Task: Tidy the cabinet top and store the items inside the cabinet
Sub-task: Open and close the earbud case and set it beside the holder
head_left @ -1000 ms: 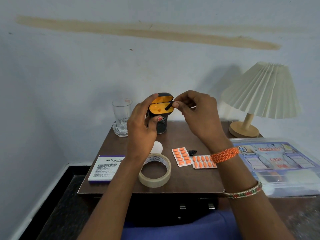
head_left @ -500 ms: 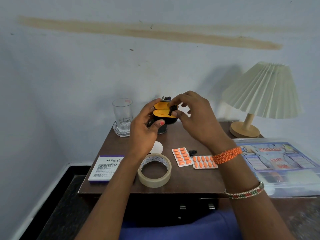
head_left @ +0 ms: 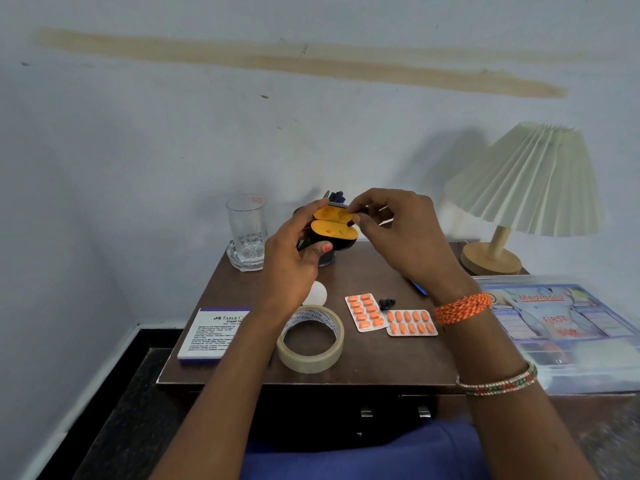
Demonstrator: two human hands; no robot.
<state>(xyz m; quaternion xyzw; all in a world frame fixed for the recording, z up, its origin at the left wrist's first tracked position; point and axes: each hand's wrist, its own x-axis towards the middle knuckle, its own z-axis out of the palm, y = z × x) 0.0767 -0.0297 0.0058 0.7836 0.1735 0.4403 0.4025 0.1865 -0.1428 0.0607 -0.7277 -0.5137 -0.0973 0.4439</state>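
Observation:
My left hand (head_left: pixel 294 261) grips an open earbud case (head_left: pixel 334 232), black outside and orange inside, above the back of the brown cabinet top (head_left: pixel 381 355). My right hand (head_left: pixel 398 237) pinches a small black earbud (head_left: pixel 355 220) at the case's right edge. A second black earbud (head_left: pixel 386 303) lies on the cabinet top between two orange pill strips (head_left: pixel 366 312) (head_left: pixel 411 322). A tape roll (head_left: pixel 310 338) and a white stamp pad box (head_left: pixel 214 332) lie near the front edge.
A glass on an ashtray (head_left: pixel 246 233) stands at the back left, a dark pen holder (head_left: pixel 327 258) behind my hands. A lamp (head_left: pixel 519 188) stands at the back right. A clear first aid box (head_left: pixel 568 327) sits on the right. A white round object (head_left: pixel 317 294) and a blue pen (head_left: pixel 419 288) lie on top.
Both hands lowered the case slightly toward the cabinet top. My right hand brought the earbud from above the lid down to the case's right edge.

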